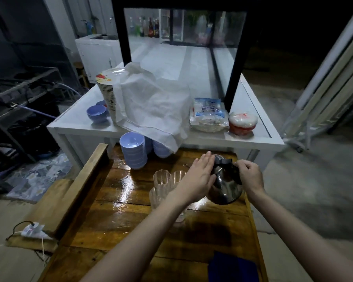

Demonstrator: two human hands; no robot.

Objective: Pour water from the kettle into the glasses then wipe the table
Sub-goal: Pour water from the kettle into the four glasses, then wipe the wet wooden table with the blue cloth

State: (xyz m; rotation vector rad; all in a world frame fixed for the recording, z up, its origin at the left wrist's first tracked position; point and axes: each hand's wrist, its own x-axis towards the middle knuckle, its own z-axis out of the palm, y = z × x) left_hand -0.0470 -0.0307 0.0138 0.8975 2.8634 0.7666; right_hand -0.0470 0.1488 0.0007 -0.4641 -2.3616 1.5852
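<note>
The kettle (225, 187), dark and shiny with a black lid and handle, is seen standing on the wet wooden table (114, 220), near that table's far right corner. The left hand (200, 176) is laid flat against the kettle's left side, fingers straight and held together, the palm touching the metal body rather than gripping it. The right hand (249, 176) is curled closed around the black handle on the kettle's right side, thumb and fingers pinched near the lid. Just left of the kettle, clear ribbed glasses (163, 178) are grouped upright and close together, partly hidden behind the left forearm; whether water is in them cannot be told. Farther left of the kettle and beyond the glasses, stacks of lilac bowls (134, 151) are set at the table's far edge. A blue cloth (232, 267) is seen well nearer to the viewer than the kettle, at the table's near right edge. Beyond the kettle, a white counter (253, 137) is loaded with a stack of plates (106, 88) draped by a white cloth (151, 102), a plastic packet (209, 115), and a wrapped red container (243, 123). Sheets of water are spread over the tabletop left of the kettle.
</note>
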